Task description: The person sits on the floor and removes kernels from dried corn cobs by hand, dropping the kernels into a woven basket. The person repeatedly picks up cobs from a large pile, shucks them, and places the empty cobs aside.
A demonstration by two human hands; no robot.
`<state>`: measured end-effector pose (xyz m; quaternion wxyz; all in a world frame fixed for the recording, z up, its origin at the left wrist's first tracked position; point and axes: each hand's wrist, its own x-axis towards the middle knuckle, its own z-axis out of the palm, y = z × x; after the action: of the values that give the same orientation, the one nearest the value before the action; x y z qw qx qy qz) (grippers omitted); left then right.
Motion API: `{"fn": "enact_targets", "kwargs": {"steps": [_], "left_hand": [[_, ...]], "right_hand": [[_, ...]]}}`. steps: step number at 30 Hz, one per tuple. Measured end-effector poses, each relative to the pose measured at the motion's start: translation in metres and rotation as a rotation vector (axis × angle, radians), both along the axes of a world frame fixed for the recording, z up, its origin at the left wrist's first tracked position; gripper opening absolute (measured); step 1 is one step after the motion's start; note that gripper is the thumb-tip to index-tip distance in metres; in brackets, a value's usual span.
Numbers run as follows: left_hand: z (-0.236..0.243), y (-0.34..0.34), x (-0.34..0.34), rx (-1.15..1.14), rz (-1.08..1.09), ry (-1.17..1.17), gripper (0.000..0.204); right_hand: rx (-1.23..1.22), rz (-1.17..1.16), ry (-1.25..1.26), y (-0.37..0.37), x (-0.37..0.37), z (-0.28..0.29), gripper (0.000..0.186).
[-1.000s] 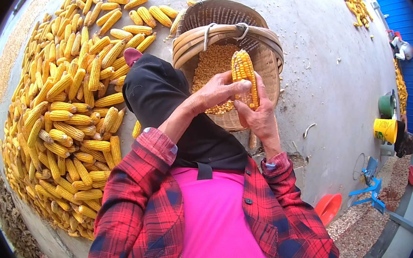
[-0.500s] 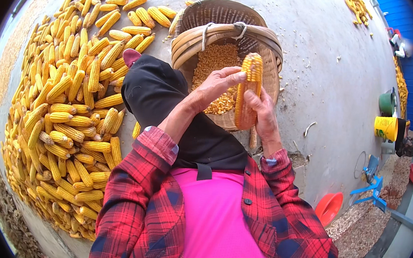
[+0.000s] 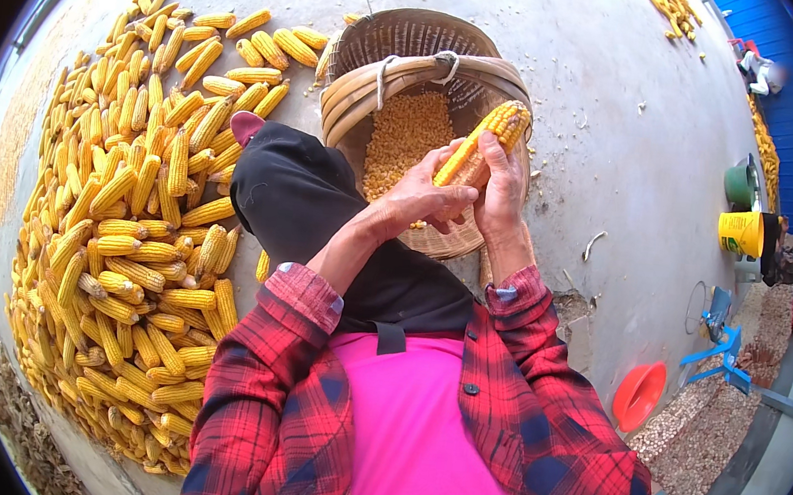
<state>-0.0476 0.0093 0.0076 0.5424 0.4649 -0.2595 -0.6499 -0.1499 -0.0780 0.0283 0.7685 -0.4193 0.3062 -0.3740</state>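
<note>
Both my hands grip one corn cob (image 3: pixel 502 127), tilted with its top end up and to the right. My left hand (image 3: pixel 419 192) wraps round the lower end, its fingers partly behind the cob. On the right side my right hand (image 3: pixel 504 186) closes on it, thumb lying along its upper part. Yellow kernels show at the top, while a barer strip shows near the thumbs. Just beyond and below the hands stands a woven basket (image 3: pixel 378 41) with a thick bent handle (image 3: pixel 348 102). Loose corn kernels (image 3: pixel 407 139) lie inside it.
A large heap of corn cobs (image 3: pixel 119 249) covers the floor at my left. To the right are an orange basin (image 3: pixel 638 397), a blue metal stand (image 3: pixel 725 357), a yellow bucket (image 3: pixel 740 233) and a green bucket (image 3: pixel 738 188). Two other people are at the far right.
The cob has tipped from upright to a slant, top end to the right. My left hand has slid down to its lower end, and my right thumb now lies higher along it.
</note>
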Motion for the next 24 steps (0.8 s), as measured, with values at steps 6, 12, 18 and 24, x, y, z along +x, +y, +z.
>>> {"fn": "enact_targets", "kwargs": {"steps": [6, 12, 18, 24], "left_hand": [[-0.003, 0.0, -0.002, 0.021, 0.014, -0.226, 0.047], [0.0, 0.001, 0.001, 0.106, -0.099, -0.144, 0.031], [0.007, 0.007, 0.004, 0.065, -0.126, 0.24, 0.031], [0.004, 0.01, 0.01, -0.004, -0.227, 0.32, 0.032]], "right_hand": [[-0.053, 0.067, -0.08, -0.015, -0.001, -0.003, 0.04], [-0.077, 0.054, 0.058, -0.023, 0.004, -0.003, 0.036], [-0.143, 0.023, 0.008, -0.011, 0.004, 0.006, 0.04], [0.207, 0.253, -0.383, -0.015, -0.007, 0.02, 0.051]]}}
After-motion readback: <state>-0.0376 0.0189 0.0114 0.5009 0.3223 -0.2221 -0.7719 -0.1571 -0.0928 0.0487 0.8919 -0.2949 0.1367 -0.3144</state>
